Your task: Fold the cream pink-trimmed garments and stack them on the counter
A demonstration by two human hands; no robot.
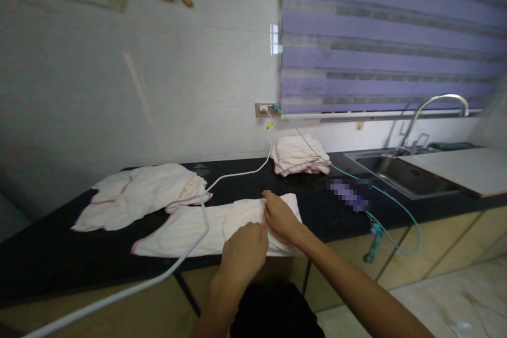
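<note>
the white cloth (212, 235) lies at the counter's (51, 259) near edge, a second layer over its three o'clock half. it looks light, soft and limp, so it should crease rather than hold shape; slipping or breaking seems unlikely. good holds would be its hemmed edges, like the pink-trimmed corner at eight o'clock. the left hand (246, 245) and right hand (282, 216) are close together at the layered half, fingers curled in; fingertips are partly hidden, so i cannot tell whether either pinches fabric. a white cord (119, 294) passes in front. a loose cloth heap (146, 193) is near ten o'clock, a cloth stack (299, 156) between one and two.
</note>
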